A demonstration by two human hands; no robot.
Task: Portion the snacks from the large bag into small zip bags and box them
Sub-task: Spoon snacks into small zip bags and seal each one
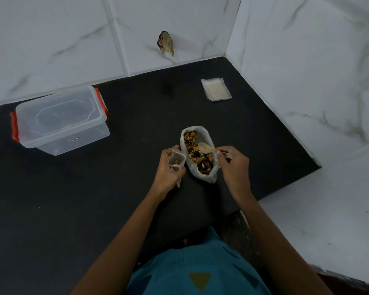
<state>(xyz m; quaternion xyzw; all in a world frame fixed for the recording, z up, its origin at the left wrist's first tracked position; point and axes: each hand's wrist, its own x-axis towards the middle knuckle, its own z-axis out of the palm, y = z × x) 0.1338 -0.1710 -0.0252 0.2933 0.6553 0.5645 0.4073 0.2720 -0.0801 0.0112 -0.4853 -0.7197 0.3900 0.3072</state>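
Here, left grip [168, 169] clasping small zip bag [175, 161], right grip [232, 165] pinching spoon [206, 147] — above large bag [203, 177].

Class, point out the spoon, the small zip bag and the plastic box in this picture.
spoon [206, 148]: head view, on the middle of its bowl.
small zip bag [179, 156]: head view, on its clear wall near the open top.
plastic box [61, 116]: head view, on the middle of its lid.

Teal knit top [200, 262], mustard triangle [200, 281]
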